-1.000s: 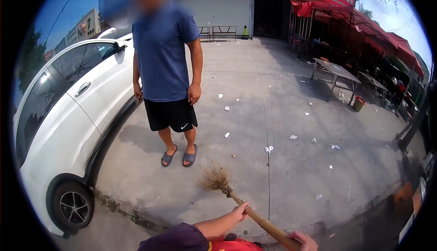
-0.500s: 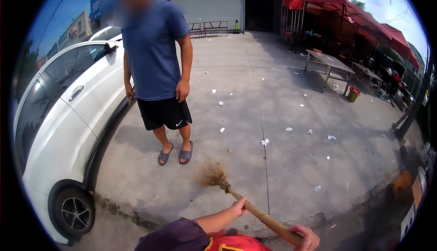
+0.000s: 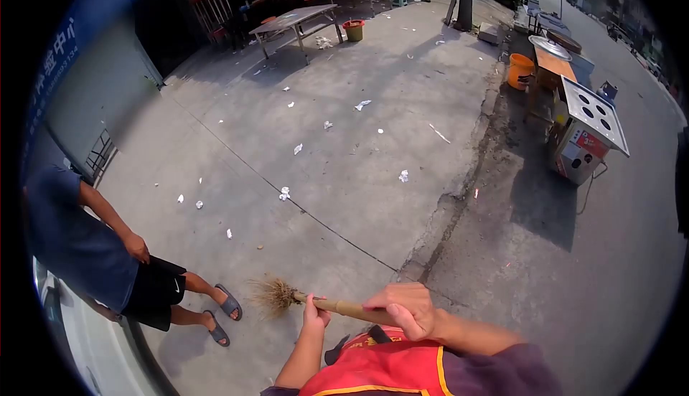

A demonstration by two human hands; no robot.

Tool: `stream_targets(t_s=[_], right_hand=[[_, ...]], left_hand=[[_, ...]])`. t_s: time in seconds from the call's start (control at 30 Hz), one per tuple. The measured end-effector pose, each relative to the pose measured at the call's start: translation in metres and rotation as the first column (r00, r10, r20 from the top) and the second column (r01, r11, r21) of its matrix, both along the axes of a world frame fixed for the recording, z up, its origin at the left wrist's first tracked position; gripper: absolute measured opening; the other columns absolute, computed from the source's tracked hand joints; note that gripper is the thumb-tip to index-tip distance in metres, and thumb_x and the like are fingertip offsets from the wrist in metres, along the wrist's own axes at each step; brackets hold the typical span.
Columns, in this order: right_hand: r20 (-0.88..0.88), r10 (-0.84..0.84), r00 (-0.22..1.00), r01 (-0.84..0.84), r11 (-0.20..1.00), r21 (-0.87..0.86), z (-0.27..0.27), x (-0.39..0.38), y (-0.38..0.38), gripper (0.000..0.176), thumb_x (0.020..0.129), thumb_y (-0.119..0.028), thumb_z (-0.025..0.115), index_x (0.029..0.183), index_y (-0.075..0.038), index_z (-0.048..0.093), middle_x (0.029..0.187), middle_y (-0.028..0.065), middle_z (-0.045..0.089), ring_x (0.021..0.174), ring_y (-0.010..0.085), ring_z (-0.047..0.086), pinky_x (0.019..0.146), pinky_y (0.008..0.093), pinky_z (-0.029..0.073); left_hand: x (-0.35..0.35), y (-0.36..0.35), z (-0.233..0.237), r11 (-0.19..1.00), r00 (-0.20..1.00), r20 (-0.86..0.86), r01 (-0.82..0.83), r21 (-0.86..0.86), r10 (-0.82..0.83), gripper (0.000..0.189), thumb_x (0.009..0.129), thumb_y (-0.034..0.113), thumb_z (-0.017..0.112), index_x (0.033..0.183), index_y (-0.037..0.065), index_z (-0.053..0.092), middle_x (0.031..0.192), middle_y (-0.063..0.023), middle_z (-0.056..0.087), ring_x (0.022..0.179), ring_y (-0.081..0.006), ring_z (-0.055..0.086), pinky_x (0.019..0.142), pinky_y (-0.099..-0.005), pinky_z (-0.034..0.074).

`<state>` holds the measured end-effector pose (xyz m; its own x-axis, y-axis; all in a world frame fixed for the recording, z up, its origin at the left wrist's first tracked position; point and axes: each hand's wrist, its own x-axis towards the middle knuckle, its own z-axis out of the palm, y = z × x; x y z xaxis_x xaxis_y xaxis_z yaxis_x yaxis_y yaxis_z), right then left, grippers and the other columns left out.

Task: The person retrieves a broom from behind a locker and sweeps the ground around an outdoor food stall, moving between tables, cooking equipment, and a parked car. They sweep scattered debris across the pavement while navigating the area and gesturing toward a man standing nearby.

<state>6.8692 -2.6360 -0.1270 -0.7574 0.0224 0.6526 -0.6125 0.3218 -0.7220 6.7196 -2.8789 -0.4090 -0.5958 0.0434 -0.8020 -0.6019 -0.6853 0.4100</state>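
Note:
A straw broom with a bamboo handle lies across the space in front of my red vest. My left hand is wrapped around the handle just behind the bristles. Farther up the pole, my right hand is closed over it, knuckles up. The bristles point left, close over the concrete beside a person's slippers. Crumpled white tissues, such as one by the floor seam and another to its right, are scattered ahead of the broom.
A person in a blue shirt stands at the left beside a white car. Folding tables and a bin stand at the back. A broken curb edge runs along the right, past a metal stove cart and an orange bucket.
My view has swung to the right, so the person and car now sit farther left and the stove cart shows. Both hands still hold the broom, its handle now nearly level across the view.

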Motion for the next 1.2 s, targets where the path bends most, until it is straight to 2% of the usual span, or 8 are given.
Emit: stream_targets(t_s=[0.07,0.13,0.17,0.27,0.43,0.7,1.17,1.2], right_hand=[[-0.067,-0.018,0.998,0.013,0.998,-0.068,-0.005,-0.006,-0.001,0.020,0.074,-0.008,0.039,0.075,0.002,0.057,0.061,0.0118,0.055,0.047,0.0232,0.051,0.046,0.0294,0.040],[-0.058,-0.058,0.997,0.057,0.998,-0.009,-0.007,-0.012,-0.003,0.031,0.078,-0.016,0.031,0.072,0.000,0.058,0.061,0.0103,0.057,0.051,0.0212,0.054,0.049,0.0292,0.042],[-0.026,-0.102,0.994,0.100,0.993,-0.064,-0.002,-0.013,-0.010,0.035,0.080,-0.018,0.030,0.066,-0.001,0.057,0.058,0.0091,0.056,0.048,0.0202,0.053,0.049,0.0286,0.042],[0.011,-0.057,0.998,0.058,0.996,-0.073,0.016,-0.025,-0.030,0.033,0.080,-0.019,0.030,0.069,-0.001,0.055,0.059,0.0093,0.057,0.049,0.0201,0.053,0.049,0.0286,0.042],[0.088,0.037,0.995,-0.035,0.999,-0.028,0.035,-0.040,-0.074,0.031,0.080,-0.022,0.029,0.073,-0.001,0.053,0.060,0.0096,0.057,0.050,0.0200,0.053,0.050,0.0285,0.042],[0.165,0.082,0.983,-0.079,0.997,-0.027,0.037,-0.041,-0.097,0.031,0.081,-0.025,0.029,0.081,-0.001,0.048,0.063,0.0100,0.057,0.051,0.0197,0.053,0.051,0.0284,0.043],[0.218,0.063,0.974,-0.055,0.998,-0.043,0.034,-0.036,-0.098,0.035,0.081,-0.032,0.029,0.095,-0.001,0.040,0.066,0.0108,0.057,0.054,0.0193,0.054,0.053,0.0282,0.043],[0.219,0.061,0.974,-0.052,0.998,-0.045,0.034,-0.036,-0.097,0.036,0.082,-0.032,0.029,0.096,-0.001,0.040,0.067,0.0108,0.058,0.054,0.0193,0.054,0.053,0.0282,0.043]], left_hand=[[0.000,-0.002,0.000,0.998,0.998,0.006,0.069,0.015,-0.069,0.020,0.075,0.024,0.057,0.078,0.008,0.045,0.066,-0.0026,0.050,0.061,-0.0176,0.053,0.056,-0.0276,0.045],[-0.006,-0.003,-0.018,0.999,0.999,0.033,0.003,0.052,-0.005,0.020,0.075,0.025,0.057,0.075,0.009,0.045,0.068,-0.0040,0.050,0.062,-0.0180,0.052,0.055,-0.0299,0.044],[-0.012,-0.015,-0.038,0.970,0.973,-0.074,0.224,0.096,-0.217,0.021,0.076,0.026,0.056,0.077,0.008,0.045,0.071,-0.0049,0.050,0.065,-0.0182,0.052,0.059,-0.0322,0.046],[-0.015,-0.010,-0.037,0.981,0.984,-0.098,0.163,0.110,-0.152,0.024,0.077,0.029,0.054,0.078,0.007,0.045,0.074,-0.0060,0.051,0.068,-0.0189,0.052,0.067,-0.0333,0.048],[0.013,-0.031,0.012,0.973,0.979,-0.152,0.161,0.165,-0.136,0.025,0.077,0.031,0.054,0.078,0.007,0.046,0.073,-0.0058,0.051,0.068,-0.0187,0.053,0.065,-0.0329,0.048],[0.027,-0.049,0.036,0.962,0.974,-0.196,0.160,0.220,-0.117,0.027,0.076,0.034,0.054,0.078,0.008,0.046,0.072,-0.0055,0.051,0.067,-0.0183,0.053,0.063,-0.0323,0.049],[0.015,-0.033,-0.002,0.958,0.961,-0.242,0.186,0.221,-0.130,0.031,0.074,0.039,0.055,0.077,0.009,0.047,0.069,-0.0046,0.052,0.066,-0.0177,0.054,0.059,-0.0312,0.049],[0.007,-0.027,-0.012,0.971,0.977,-0.176,0.151,0.185,-0.118,0.032,0.074,0.039,0.055,0.077,0.009,0.047,0.069,-0.0045,0.052,0.066,-0.0176,0.054,0.060,-0.0312,0.049]])
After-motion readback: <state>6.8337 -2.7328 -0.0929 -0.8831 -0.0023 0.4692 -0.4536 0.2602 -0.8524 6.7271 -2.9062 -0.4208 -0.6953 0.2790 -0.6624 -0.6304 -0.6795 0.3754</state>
